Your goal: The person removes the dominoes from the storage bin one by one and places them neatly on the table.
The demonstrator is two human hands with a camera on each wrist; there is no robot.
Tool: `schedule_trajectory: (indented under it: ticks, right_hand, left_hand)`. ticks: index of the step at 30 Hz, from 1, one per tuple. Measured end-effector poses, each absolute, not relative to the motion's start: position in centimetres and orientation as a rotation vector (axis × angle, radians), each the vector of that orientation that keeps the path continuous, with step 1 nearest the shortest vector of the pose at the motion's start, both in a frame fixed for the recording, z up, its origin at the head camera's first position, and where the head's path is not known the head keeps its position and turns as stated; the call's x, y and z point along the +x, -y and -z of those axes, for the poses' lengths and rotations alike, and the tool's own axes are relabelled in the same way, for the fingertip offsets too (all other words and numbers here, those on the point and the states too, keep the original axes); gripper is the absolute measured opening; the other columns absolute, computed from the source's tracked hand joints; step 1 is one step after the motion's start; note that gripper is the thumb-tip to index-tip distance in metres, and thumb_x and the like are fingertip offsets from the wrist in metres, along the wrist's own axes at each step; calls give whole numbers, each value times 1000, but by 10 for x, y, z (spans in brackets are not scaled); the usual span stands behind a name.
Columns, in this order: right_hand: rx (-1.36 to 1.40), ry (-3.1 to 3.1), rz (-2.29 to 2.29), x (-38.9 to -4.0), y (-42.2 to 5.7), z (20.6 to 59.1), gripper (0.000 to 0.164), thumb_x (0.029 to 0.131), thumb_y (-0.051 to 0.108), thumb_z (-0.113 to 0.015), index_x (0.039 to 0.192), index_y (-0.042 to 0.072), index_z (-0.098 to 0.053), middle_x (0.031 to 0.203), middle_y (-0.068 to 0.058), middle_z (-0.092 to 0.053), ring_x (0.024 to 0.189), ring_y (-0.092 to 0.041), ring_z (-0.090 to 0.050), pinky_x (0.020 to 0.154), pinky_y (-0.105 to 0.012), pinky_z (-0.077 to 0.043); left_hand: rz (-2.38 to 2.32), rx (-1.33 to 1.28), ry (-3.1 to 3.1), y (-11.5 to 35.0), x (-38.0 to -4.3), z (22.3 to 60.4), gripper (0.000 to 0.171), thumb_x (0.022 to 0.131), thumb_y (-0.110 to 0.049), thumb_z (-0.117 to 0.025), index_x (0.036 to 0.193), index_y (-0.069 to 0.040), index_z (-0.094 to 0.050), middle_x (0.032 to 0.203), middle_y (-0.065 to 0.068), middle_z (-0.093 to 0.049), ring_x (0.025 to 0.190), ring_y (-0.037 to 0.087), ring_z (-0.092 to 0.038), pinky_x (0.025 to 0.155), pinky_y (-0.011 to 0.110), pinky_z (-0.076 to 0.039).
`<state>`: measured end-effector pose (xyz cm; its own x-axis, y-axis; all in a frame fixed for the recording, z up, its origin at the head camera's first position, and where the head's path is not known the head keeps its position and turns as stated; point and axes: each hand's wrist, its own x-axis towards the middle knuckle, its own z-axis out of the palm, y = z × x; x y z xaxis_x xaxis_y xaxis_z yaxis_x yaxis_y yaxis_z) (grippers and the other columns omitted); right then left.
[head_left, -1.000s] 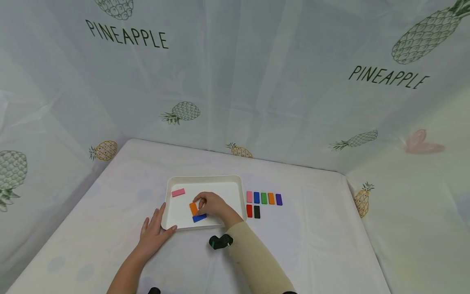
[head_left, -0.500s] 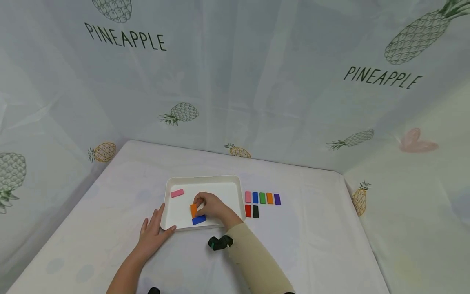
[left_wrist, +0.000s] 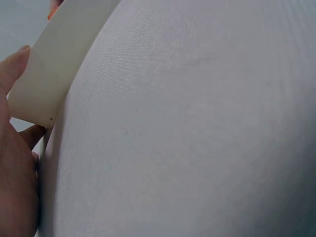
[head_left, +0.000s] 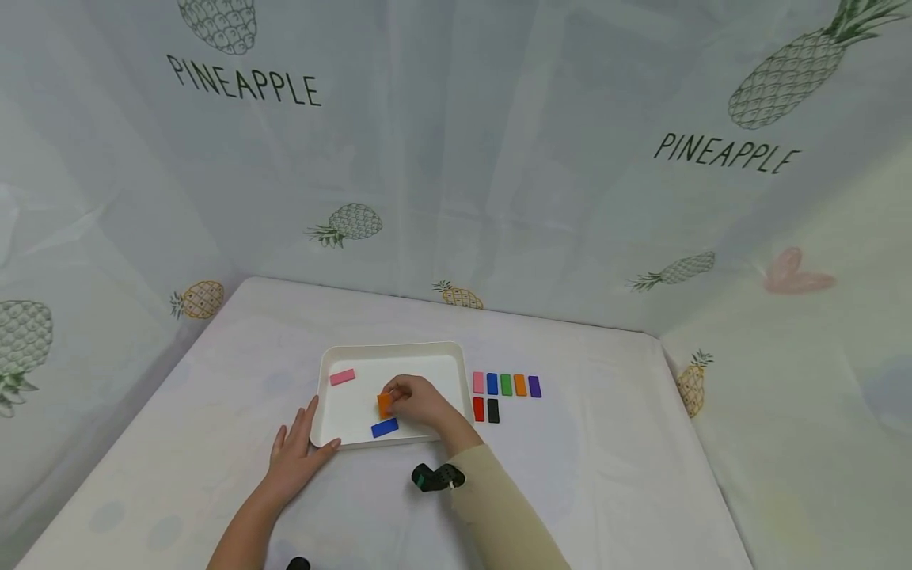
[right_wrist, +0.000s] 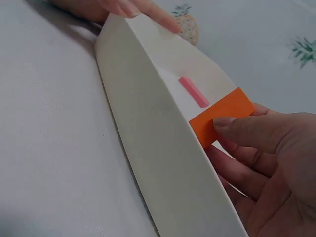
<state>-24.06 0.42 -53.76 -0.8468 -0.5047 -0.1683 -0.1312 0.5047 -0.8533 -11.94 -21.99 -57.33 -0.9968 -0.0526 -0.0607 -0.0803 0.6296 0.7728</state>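
A white tray (head_left: pixel 456 360) lies on the table. Above its floor my right hand (head_left: pixel 422 402) pinches an orange block (right_wrist: pixel 222 116) between thumb and fingers, tilted up in the right wrist view. Just below that block, a blue block (head_left: pixel 385 427) lies in the tray. A pink block (head_left: pixel 342 377) sits near the far left corner. My left hand (head_left: pixel 290 461) rests at the tray's near left corner, fingers stretched along the left side and the thumb at the front rim. In the left wrist view, the thumb (left_wrist: pixel 16 66) touches the tray's wall.
Right of the tray stand two rows of blocks on the cloth: pink, blue (head_left: pixel 492 384), green, orange and purple (head_left: pixel 534 386) behind, red (head_left: pixel 478 409) and black (head_left: pixel 493 411) in front. A pineapple-print curtain (head_left: pixel 456 158) rises behind the table.
My right hand has shifted the orange block slightly right, away from the blue block, which now shows fully. The left hand keeps its place on the tray corner.
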Motion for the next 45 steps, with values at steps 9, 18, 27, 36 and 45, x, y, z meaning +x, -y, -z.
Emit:
schedule_trajectory:
  ticks: [9, 18, 27, 36, 45]
  right_hand:
    - [-441, -2206, 1551, -231, -26, 530, 22, 88, 2, -68, 108, 9, -67, 91, -4, -60, 74, -19, -68, 71, -28, -57]
    - [-369, -2218, 1669, -217, -51, 524, 25, 89, 0, -68, 113, 7, -66, 95, -6, -63, 73, -21, -69, 72, -31, -58]
    - [-354, -2334, 1687, -206, -87, 514, 28, 90, 5, -69, 117, 13, -68, 101, -4, -63, 84, -18, -66, 78, -30, -57]
    - [-209, -2409, 1747, -200, -118, 518, 36, 86, -1, -70, 118, 14, -69, 103, -5, -63, 94, -23, -59, 79, -29, -56]
    - [-46, -2476, 1799, -198, -144, 528, 39, 82, -8, -71, 117, 8, -71, 99, -8, -64, 93, -24, -59, 77, -26, -56]
  left_hand:
    - [-1363, -86, -2818, 220, -120, 573, 92, 89, -41, -64, 156, -7, -10, 157, 28, -14, 144, 47, -3, 110, 62, 10]
    - [-1358, -87, -2813, 222, -122, 576, 93, 90, -42, -64, 156, -7, -9, 158, 28, -13, 144, 46, -2, 110, 62, 10]
    - [-1339, -91, -2826, 222, -121, 577, 93, 89, -42, -64, 156, -7, -9, 157, 29, -14, 144, 47, -3, 110, 62, 10]
    - [-1350, -79, -2829, 221, -119, 577, 93, 89, -42, -64, 156, -7, -9, 157, 29, -14, 144, 46, -3, 111, 61, 10]
    - [-1342, -86, -2833, 221, -121, 579, 93, 89, -42, -63, 155, -5, -9, 156, 30, -13, 144, 46, -2, 111, 61, 11]
